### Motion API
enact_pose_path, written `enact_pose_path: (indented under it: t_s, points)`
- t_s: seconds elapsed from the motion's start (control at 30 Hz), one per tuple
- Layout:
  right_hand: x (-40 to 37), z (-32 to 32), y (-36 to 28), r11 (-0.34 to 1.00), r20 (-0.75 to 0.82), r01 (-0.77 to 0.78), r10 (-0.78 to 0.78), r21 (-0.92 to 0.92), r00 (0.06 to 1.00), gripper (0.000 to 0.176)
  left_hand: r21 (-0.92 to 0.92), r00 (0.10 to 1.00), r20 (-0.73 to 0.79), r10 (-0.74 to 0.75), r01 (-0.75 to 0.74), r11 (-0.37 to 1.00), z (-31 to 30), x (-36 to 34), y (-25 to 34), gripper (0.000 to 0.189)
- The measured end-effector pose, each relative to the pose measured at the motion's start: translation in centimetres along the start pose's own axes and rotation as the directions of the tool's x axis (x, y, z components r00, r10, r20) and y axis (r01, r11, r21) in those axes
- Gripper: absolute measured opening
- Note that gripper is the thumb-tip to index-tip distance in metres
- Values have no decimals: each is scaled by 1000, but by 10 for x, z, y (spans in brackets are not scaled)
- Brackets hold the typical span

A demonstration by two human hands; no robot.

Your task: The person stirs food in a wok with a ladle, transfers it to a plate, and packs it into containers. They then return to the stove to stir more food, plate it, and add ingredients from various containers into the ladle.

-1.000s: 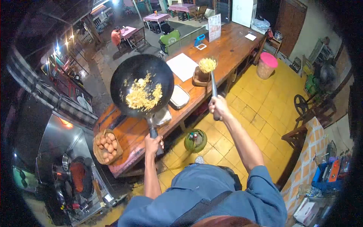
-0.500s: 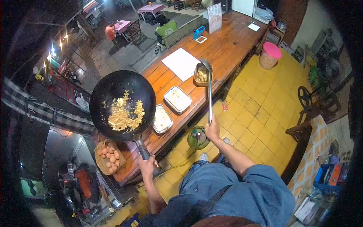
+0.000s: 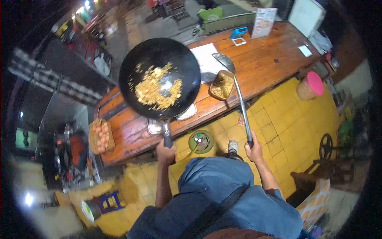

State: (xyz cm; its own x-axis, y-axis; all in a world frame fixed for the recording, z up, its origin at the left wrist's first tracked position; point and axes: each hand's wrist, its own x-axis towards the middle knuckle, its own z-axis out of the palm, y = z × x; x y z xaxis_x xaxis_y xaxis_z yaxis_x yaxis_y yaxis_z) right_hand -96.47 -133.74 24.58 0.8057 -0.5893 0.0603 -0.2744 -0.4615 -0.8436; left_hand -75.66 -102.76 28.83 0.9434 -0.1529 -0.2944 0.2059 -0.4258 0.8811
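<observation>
My left hand (image 3: pixel 166 153) is closed round the handle of a black wok (image 3: pixel 181 53), held up over the counter's near side. Fried rice (image 3: pixel 149 93) with pale egg-like bits lies in the wok. A long metal ladle (image 3: pixel 241 101) is gripped by its dark end in my right hand (image 3: pixel 254 151). The ladle's bowl hangs above the far edge of a brown-lined food container (image 3: pixel 217 91), which holds similar yellowish food. Two white-rimmed containers, one a foil-like tray (image 3: pixel 155 127) and the other a tub (image 3: pixel 188 113), are partly hidden beneath the wok.
The wooden counter (image 3: pixel 258 57) carries a white paper sheet (image 3: pixel 205 53), a blue stand (image 3: pixel 238 34), a menu board (image 3: pixel 264 23) and a basket of eggs (image 3: pixel 101 137). A green gas cylinder (image 3: pixel 201 141) stands by my feet; a pink-lidded tub (image 3: pixel 314 83) is at right.
The camera view has turned and shifted. The wok now covers more of the white containers, and the food in it has spread differently. Both hands keep their grips.
</observation>
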Motion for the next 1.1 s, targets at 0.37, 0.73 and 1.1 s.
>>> enact_pose_path:
  t_s: [0.37,0.73,1.1]
  points:
    - [131,-24,56,876,271,377,-301,-300,914,58,216,989,-128,72,-43,975,148,-9,1,28]
    - [143,-66,47,949,238,315,-311,20,920,60,251,981,-172,87,-41,967,163,8,58,16]
    - [102,-119,73,965,306,198,-139,-172,942,48,357,959,-161,233,-164,920,165,11,77,20]
